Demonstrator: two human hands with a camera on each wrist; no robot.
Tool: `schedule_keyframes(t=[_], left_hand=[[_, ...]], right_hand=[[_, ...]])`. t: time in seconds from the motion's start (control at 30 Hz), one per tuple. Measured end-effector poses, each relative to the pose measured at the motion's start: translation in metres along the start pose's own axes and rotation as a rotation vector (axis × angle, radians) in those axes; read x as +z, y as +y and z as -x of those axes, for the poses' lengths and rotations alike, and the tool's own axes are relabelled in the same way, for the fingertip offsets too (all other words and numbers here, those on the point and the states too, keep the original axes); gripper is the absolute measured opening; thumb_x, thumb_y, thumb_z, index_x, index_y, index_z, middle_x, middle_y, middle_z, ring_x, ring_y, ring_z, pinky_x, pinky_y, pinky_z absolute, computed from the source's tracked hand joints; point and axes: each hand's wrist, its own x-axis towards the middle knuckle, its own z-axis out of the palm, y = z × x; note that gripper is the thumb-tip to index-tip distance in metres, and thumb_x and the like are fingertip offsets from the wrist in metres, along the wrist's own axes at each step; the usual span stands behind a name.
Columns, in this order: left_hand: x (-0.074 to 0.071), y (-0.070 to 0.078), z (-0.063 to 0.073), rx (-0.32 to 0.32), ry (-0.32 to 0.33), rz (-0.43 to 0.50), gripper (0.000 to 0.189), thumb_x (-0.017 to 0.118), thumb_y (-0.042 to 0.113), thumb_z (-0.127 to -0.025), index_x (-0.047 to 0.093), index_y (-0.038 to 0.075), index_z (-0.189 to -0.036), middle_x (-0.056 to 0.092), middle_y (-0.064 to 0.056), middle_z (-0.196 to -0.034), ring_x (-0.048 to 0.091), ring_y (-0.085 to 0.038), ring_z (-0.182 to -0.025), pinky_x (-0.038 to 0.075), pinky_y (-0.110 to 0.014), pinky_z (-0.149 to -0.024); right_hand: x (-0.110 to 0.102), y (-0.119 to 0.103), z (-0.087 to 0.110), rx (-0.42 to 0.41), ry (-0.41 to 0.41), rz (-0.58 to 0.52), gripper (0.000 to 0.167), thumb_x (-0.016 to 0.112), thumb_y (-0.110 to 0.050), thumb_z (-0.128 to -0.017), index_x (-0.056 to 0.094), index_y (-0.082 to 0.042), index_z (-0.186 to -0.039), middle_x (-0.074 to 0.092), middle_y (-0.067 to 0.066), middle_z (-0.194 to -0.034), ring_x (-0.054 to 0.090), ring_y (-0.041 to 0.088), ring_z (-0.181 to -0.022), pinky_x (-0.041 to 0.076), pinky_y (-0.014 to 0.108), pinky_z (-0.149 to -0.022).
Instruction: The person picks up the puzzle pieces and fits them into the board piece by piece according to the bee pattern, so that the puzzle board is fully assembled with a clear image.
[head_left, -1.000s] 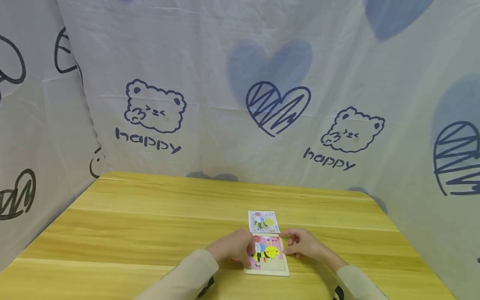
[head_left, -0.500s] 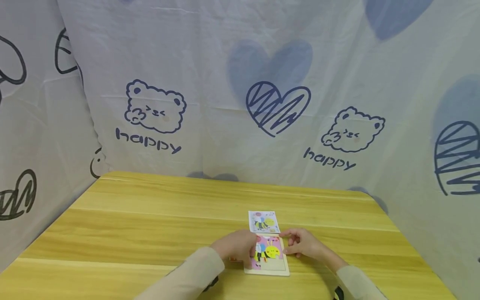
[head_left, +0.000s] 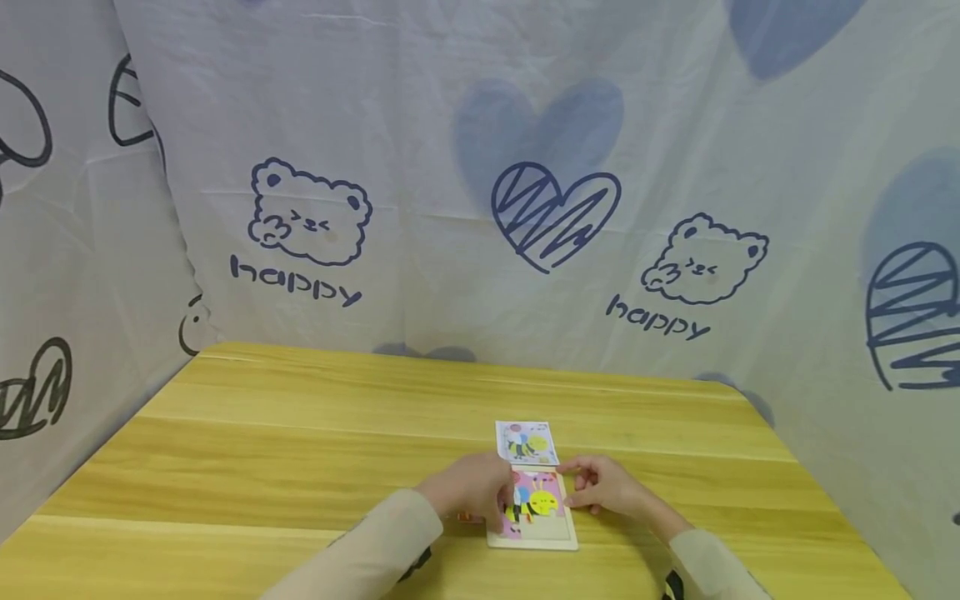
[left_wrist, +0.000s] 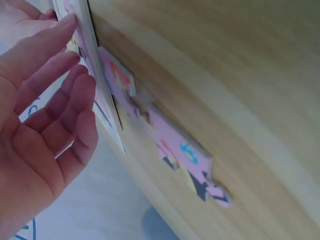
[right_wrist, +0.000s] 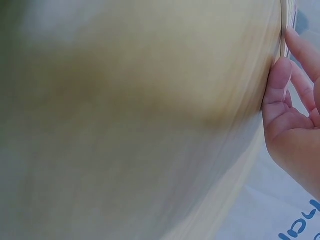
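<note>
A wooden tray puzzle (head_left: 553,543) with a bee picture lies flat before me. Its lower right part shows bare pale backing, and pieces fill the rest that I see. My left hand (head_left: 471,487) reaches over the tray's left side, covering part of it; in the left wrist view its thumb (left_wrist: 62,30) is at the picture and the other fingers are loosely bent. My right hand (head_left: 611,487) touches the tray's right side with thumb and forefinger, its remaining fingers bent inward. Loose pink puzzle pieces (left_wrist: 175,137) lie beside the tray's left edge, mostly hidden behind my left hand in the head view.
Right behind the tray lies a printed bee picture card (head_left: 527,443). Everything rests on a yellow wood-grain table (head_left: 300,425). White cloth (head_left: 420,275) with hearts and bears hangs along the table's back and sides.
My left hand shifts slightly right over the tray, then a little back. The right hand, the tray and the card stay in place.
</note>
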Motion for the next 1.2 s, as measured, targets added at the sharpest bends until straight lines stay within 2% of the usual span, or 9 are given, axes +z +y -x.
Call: schedule_keyframes(t=[0.17,0.4,0.53,0.67,0.83,1.03,1.2], left_hand=[[0.0020,0.0011,0.0012,-0.013,-0.017,0.006,0.018,0.080,0.021,-0.064,0.066,0.016,-0.074,0.052,0.011,-0.066,0.047,-0.005,-0.061,0.040,-0.019,-0.060],[0.0033,0.0009,0.0031,-0.005,-0.008,-0.007,0.028,0.084,0.025,-0.057,0.065,0.015,-0.074,0.050,0.012,-0.068,0.044,-0.005,-0.062,0.039,-0.019,-0.059],[0.0046,-0.0001,0.0029,-0.025,-0.015,0.042,0.027,0.084,0.022,-0.058,0.066,0.014,-0.075,0.053,0.012,-0.070,0.045,-0.005,-0.062,0.039,-0.019,-0.060],[0.0062,-0.0013,0.0031,-0.070,-0.017,0.106,0.027,0.084,0.020,-0.057,0.065,0.012,-0.075,0.055,0.012,-0.071,0.046,-0.005,-0.063,0.041,-0.019,-0.062],[0.0059,-0.0015,0.0040,-0.103,-0.010,0.142,0.026,0.084,0.018,-0.057,0.064,0.012,-0.072,0.054,0.011,-0.070,0.046,-0.006,-0.062,0.041,-0.021,-0.063],[0.0043,0.0014,0.0013,-0.082,-0.009,0.090,0.024,0.083,0.019,-0.060,0.061,0.014,-0.068,0.052,0.010,-0.066,0.045,-0.006,-0.058,0.039,-0.020,-0.056],[0.0027,0.0038,-0.0014,-0.036,0.017,0.020,0.027,0.082,0.023,-0.061,0.057,0.016,-0.066,0.049,0.010,-0.063,0.044,-0.006,-0.057,0.038,-0.020,-0.055]], right_hand=[[-0.0004,-0.0012,0.0004,0.006,-0.004,0.005,0.045,0.069,-0.003,-0.075,0.052,0.010,-0.114,0.047,0.003,-0.069,0.042,0.012,-0.056,0.039,0.018,-0.045],[0.0004,-0.0040,0.0017,0.013,-0.001,0.017,0.045,0.070,-0.004,-0.075,0.052,0.009,-0.115,0.047,0.003,-0.069,0.043,0.012,-0.055,0.039,0.019,-0.045],[0.0005,-0.0014,0.0012,0.003,-0.004,0.019,0.046,0.070,-0.005,-0.075,0.052,0.009,-0.115,0.047,0.003,-0.069,0.043,0.012,-0.055,0.039,0.018,-0.045],[-0.0001,-0.0003,0.0009,-0.005,-0.009,0.022,0.051,0.073,-0.009,-0.073,0.051,0.009,-0.116,0.047,0.004,-0.070,0.041,0.011,-0.055,0.039,0.018,-0.045],[-0.0003,0.0015,-0.0003,-0.014,-0.017,0.028,0.055,0.075,-0.009,-0.070,0.051,0.010,-0.116,0.046,0.005,-0.073,0.040,0.013,-0.058,0.038,0.018,-0.045],[-0.0005,0.0024,-0.0003,-0.002,-0.011,0.021,0.054,0.075,-0.007,-0.069,0.051,0.009,-0.115,0.046,0.006,-0.074,0.041,0.012,-0.057,0.038,0.018,-0.045],[-0.0003,0.0012,0.0002,0.001,-0.016,0.010,0.053,0.074,-0.005,-0.070,0.050,0.009,-0.115,0.046,0.006,-0.075,0.041,0.012,-0.057,0.037,0.018,-0.045]])
